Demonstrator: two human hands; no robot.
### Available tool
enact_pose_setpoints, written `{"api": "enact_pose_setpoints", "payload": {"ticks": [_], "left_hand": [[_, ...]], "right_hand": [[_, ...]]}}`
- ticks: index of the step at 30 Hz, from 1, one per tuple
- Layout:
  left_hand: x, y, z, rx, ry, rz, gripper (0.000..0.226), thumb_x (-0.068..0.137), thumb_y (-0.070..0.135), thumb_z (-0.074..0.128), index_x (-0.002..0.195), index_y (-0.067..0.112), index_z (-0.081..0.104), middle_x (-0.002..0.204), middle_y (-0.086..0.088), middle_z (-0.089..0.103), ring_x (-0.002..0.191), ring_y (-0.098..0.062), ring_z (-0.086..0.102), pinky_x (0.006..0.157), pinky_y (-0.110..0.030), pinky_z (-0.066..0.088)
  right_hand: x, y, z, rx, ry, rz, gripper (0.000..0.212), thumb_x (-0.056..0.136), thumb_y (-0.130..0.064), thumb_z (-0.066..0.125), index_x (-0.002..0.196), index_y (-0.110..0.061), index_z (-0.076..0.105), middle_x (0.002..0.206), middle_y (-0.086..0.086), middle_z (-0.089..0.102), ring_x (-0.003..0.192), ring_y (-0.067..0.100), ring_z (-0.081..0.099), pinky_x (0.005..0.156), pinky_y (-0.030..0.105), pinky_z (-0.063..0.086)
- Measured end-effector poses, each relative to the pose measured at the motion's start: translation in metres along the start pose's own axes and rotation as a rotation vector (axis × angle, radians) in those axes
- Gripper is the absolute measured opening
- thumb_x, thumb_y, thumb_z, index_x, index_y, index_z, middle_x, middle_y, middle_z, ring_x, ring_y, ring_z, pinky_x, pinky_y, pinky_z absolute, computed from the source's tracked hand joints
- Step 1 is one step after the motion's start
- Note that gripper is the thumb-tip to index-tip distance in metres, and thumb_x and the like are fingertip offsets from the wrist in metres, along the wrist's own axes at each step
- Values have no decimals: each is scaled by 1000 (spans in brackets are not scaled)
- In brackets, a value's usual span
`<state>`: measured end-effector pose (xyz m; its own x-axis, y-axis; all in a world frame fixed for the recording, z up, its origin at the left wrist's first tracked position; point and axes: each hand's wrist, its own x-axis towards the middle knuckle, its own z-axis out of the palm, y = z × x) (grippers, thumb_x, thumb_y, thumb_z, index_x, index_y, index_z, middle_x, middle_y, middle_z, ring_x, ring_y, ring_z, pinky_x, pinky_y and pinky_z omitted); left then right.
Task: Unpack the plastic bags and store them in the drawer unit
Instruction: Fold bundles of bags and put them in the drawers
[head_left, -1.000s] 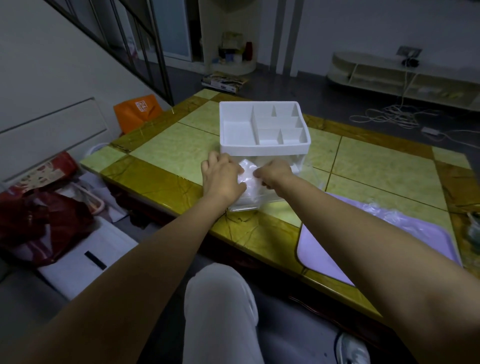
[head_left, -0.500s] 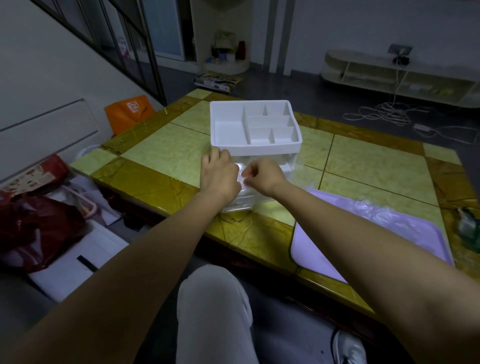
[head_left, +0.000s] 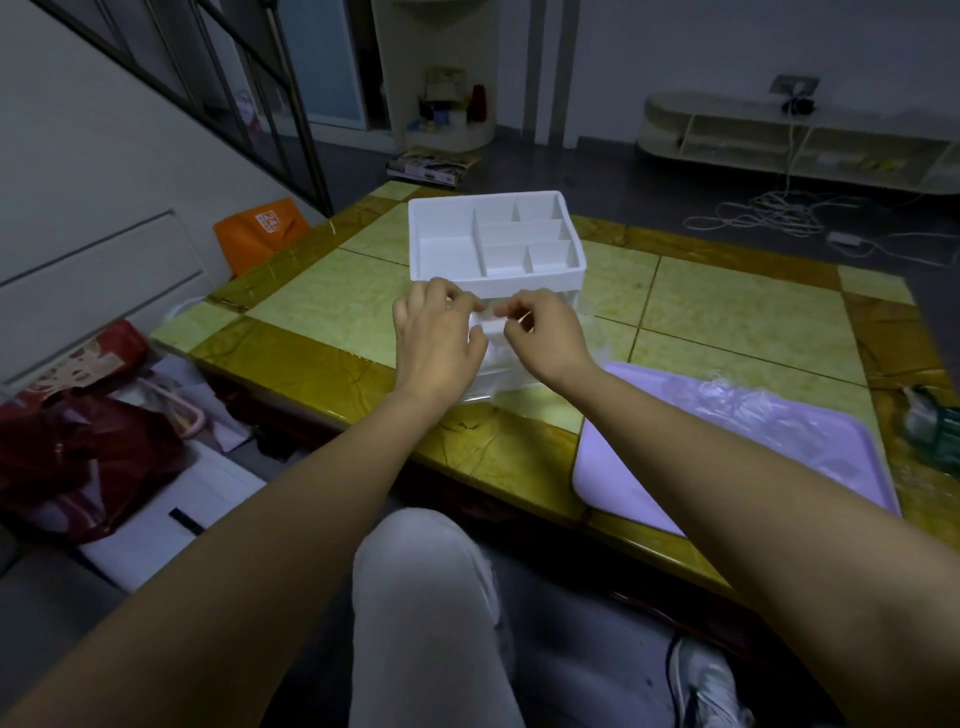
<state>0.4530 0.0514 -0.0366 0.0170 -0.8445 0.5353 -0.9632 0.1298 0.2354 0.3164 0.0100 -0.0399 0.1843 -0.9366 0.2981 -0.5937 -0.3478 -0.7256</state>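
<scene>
A white drawer unit (head_left: 496, 283) with a divided open top stands on the tiled table (head_left: 737, 312). Its clear lower drawer (head_left: 493, 382) is pulled out toward me, with crumpled clear plastic inside. My left hand (head_left: 434, 340) and my right hand (head_left: 548, 338) meet at the drawer's front, fingers curled around its small white handle (head_left: 489, 326). More crumpled clear plastic bags (head_left: 753, 410) lie on a lilac tray (head_left: 639, 478) to the right.
A dark green object (head_left: 932, 423) sits at the table's right edge. Left of the table on the floor are an orange bag (head_left: 260, 228), red bags (head_left: 78, 452) and a white box (head_left: 171, 509). My knee (head_left: 426, 597) is under the table's near edge.
Both hands have lifted off the plastic in the drawer and closed on the drawer's front handle. The view has shifted slightly.
</scene>
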Motion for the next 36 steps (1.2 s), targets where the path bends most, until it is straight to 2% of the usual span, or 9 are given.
{"api": "enact_pose_setpoints", "payload": {"ticks": [4, 7, 10, 15, 21, 25, 30, 34, 36], "left_hand": [[-4, 46, 13, -202, 34, 132, 24, 81, 14, 54, 103, 15, 64, 101, -6, 56, 98, -26, 52, 86, -37, 39], [-17, 95, 41, -367, -92, 287, 25, 81, 11, 52, 102, 15, 64, 95, -5, 58, 90, -24, 54, 77, -34, 42], [-36, 138, 74, -451, -306, 384, 22, 82, 13, 54, 100, 18, 65, 92, -2, 58, 87, -21, 56, 74, -32, 44], [-57, 171, 125, -377, -706, 485, 31, 79, 19, 65, 110, 18, 64, 111, -7, 60, 110, -27, 54, 94, -36, 42], [-65, 176, 166, -186, -923, 622, 71, 65, 46, 65, 130, 20, 53, 135, -3, 50, 127, -25, 44, 106, -37, 35], [-63, 178, 183, -171, -890, 646, 66, 70, 43, 69, 130, 19, 52, 127, -6, 50, 117, -26, 46, 97, -36, 39], [-60, 186, 193, -181, -768, 664, 52, 73, 46, 50, 113, 16, 63, 107, -8, 57, 99, -31, 54, 76, -39, 48], [-60, 203, 198, -78, -620, 685, 22, 83, 25, 57, 95, 10, 67, 97, -11, 60, 92, -35, 59, 62, -39, 43], [-58, 209, 201, -64, -616, 637, 19, 88, 23, 53, 91, 9, 65, 98, -12, 60, 93, -34, 58, 61, -36, 35]], "right_hand": [[-30, 26, -41, 75, 18, 31, 21, 85, -8, 53, 89, -16, 72, 76, -6, 67, 69, 18, 60, 70, 30, 49], [-63, 68, -84, 32, 10, 155, 23, 86, -2, 50, 91, -12, 70, 69, -3, 63, 62, 17, 57, 61, 24, 43], [-99, 118, -126, -70, -17, 291, 23, 87, -2, 50, 95, -10, 70, 79, -1, 63, 69, 17, 57, 65, 24, 42], [-148, 190, -159, -250, -109, 536, 23, 82, -6, 58, 102, -12, 69, 105, 11, 68, 86, 24, 61, 86, 35, 50], [-168, 224, -152, -399, -399, 569, 61, 76, -32, 75, 131, -20, 53, 131, 13, 45, 124, 31, 44, 104, 34, 39], [-166, 234, -145, -456, -417, 509, 77, 70, -41, 78, 137, -22, 44, 137, 9, 35, 129, 29, 32, 108, 39, 34], [-161, 248, -146, -393, -358, 441, 67, 72, -37, 77, 131, -21, 50, 132, 9, 39, 125, 30, 36, 106, 38, 35], [-163, 247, -149, -344, -320, 424, 77, 71, -66, 68, 132, -22, 50, 130, 3, 42, 122, 24, 38, 106, 37, 35], [-167, 244, -151, -356, -307, 406, 89, 64, -75, 66, 135, -25, 45, 132, 1, 45, 121, 21, 39, 105, 38, 35]]}}
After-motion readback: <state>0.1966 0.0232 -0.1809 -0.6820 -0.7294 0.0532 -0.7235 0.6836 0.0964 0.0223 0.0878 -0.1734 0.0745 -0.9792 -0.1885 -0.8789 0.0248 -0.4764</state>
